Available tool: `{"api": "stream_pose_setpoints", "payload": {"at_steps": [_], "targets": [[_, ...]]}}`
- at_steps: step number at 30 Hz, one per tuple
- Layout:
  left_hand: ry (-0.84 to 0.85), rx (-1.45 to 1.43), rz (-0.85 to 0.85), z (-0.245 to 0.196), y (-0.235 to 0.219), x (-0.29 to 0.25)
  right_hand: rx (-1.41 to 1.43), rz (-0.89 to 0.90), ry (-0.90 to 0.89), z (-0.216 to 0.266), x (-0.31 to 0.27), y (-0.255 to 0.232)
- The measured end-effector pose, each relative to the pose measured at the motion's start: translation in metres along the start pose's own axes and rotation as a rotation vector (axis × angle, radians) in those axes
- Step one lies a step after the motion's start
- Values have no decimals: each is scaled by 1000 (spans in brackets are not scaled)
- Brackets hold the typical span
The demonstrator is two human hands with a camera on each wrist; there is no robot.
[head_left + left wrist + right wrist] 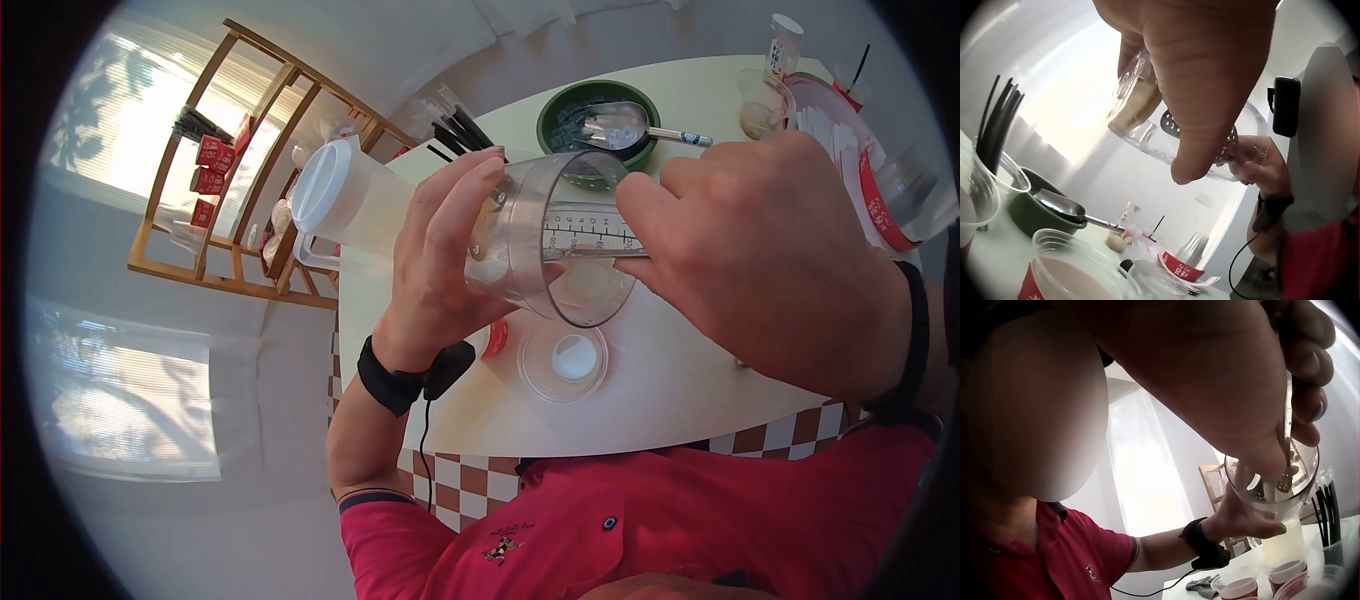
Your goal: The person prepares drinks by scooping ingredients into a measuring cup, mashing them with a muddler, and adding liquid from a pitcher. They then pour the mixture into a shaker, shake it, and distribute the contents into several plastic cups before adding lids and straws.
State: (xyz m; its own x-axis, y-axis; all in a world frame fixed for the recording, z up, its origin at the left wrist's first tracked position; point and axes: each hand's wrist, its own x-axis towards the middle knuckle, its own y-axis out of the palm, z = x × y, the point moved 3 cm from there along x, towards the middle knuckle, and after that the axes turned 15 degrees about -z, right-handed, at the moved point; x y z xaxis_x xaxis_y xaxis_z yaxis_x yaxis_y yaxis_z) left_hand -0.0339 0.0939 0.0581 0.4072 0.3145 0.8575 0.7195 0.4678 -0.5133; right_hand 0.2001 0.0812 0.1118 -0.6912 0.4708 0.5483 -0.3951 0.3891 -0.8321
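My left hand (pixel 425 250) grips a clear cylindrical container (pixel 515 225) with measuring marks, tilted on its side above the table, its wide mouth facing my right hand (pixel 750 250). That hand's curled fingers hold the metal handle of a utensil (pixel 1287 419) reaching into the container. Inside, the utensil's perforated metal part (pixel 1170 124) shows in the left wrist view, with something pale yellow (pixel 1138 109) near the closed end. Seen from the right wrist, my left hand (pixel 1238 519) wraps the container's side, below the right palm (pixel 1210 381).
On the table (pixel 640 400) are a green bowl (pixel 548 130) with a metal scoop (pixel 615 125), a lidded white pitcher (pixel 375 195), black straws (pixel 460 130), a clear round dish (pixel 563 392) with a white piece, and red-and-white cups. A wooden rack (pixel 170 190) stands beyond.
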Motion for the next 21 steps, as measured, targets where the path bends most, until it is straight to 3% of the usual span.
{"api": "stream_pose_setpoints", "payload": {"at_steps": [16, 21], "targets": [[-40, -11, 24, 4, -2, -11, -1, 76, -39, 3, 14, 8], [-134, -46, -16, 8, -5, -14, -34, 66, -18, -2, 14, 7]]}}
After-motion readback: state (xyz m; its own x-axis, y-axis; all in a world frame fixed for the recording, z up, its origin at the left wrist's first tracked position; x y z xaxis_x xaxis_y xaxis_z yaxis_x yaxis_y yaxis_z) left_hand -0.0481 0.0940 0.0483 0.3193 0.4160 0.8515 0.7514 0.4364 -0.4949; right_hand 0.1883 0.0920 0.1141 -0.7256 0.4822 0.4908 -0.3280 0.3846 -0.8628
